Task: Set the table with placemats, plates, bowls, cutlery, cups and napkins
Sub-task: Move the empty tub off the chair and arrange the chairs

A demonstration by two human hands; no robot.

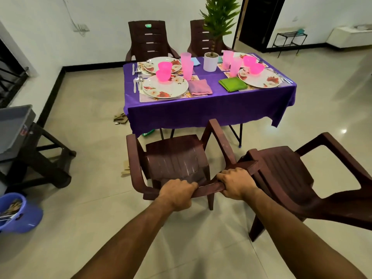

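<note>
2 hands, left hand (177, 193) and right hand (235, 183), grip a chair (175, 160) back (set table (201, 109) beyond).

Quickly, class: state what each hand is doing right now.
Left hand: closed, gripping the chair back.
Right hand: closed, gripping the same chair back.

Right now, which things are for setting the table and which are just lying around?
For the job: plates, pink bowls, pink cups, napkins, cutlery, placemats; left hand and right hand grip a brown chair.

Just lying about: potted plant, blue bucket, grey bin, cardboard scraps.
</note>
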